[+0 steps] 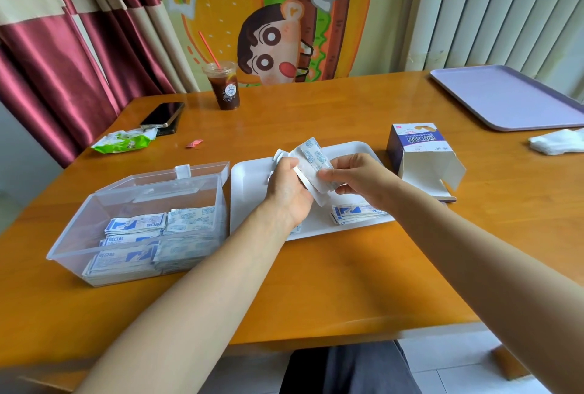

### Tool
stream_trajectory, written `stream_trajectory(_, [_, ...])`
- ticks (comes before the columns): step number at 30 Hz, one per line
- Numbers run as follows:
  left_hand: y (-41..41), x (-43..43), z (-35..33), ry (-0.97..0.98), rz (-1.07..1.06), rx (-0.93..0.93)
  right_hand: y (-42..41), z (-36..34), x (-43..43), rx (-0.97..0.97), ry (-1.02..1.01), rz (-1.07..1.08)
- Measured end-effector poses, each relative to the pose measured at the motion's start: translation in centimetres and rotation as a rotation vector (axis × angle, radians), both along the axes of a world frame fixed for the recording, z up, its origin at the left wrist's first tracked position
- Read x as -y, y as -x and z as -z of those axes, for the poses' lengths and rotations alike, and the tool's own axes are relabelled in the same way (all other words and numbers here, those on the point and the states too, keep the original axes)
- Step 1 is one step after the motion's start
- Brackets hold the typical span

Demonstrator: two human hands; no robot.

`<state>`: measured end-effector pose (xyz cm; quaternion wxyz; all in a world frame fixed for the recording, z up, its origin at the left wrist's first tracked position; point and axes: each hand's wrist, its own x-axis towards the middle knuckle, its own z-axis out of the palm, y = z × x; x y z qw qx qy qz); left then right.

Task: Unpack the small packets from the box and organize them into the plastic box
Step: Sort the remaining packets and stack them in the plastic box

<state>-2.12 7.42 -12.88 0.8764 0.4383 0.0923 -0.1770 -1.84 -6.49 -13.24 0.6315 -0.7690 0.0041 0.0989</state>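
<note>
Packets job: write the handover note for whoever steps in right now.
Left hand grips a bundle of packets above the white tray; right hand pinches the same bundle.
Cardboard box lies open on its side, right of the tray.
Done: plastic box already holds stored packets in several stacks.
Left: file the held bundle and the small stack on the tray into the plastic box.

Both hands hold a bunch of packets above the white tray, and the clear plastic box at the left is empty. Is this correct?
Not quite. The head view shows the plastic box holds stacks of packets. The rest stands: the left hand and right hand hold a bunch of packets above the white tray.
</note>
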Motion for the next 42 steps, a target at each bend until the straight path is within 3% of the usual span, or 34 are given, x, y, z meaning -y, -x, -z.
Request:
stream_trajectory(4, [0.0, 0.2, -0.5, 0.038, 0.007, -0.021, 0.2, -0.1, 0.1, 0.013, 0.004, -0.009])
stream_trajectory(11, [-1.3, -0.3, 0.2, -0.053, -0.197, -0.063, 0.2, -0.5, 0.7, 0.010, -0.069, 0.060])
stream_trajectory(17, [-1.1, -0.6, -0.3, -0.046, -0.116, -0.080, 0.6, -0.9, 0.7, -0.016, -0.153, 0.043])
stream_trajectory(26, [-0.4, 0.5, -0.8, -0.108, -0.221, 0.029, 0.9, -0.7, 0.2, -0.038, -0.236, 0.019])
stream_trajectory(33, [-0.2, 0.3, -0.9, -0.122, -0.209, -0.046, 0.7, -0.7, 0.3, -0.010, -0.246, 0.093])
stream_trajectory(36, [0.2, 0.1, -0.9, -0.252, -0.127, -0.011, 0.9, -0.7, 0.8, -0.018, -0.173, 0.097])
stream_trajectory(42, [0.7, -0.2, -0.1, -0.832, 0.123, 0.246, 1.4, -1.1, 4.6, 0.040, 0.251, -0.004])
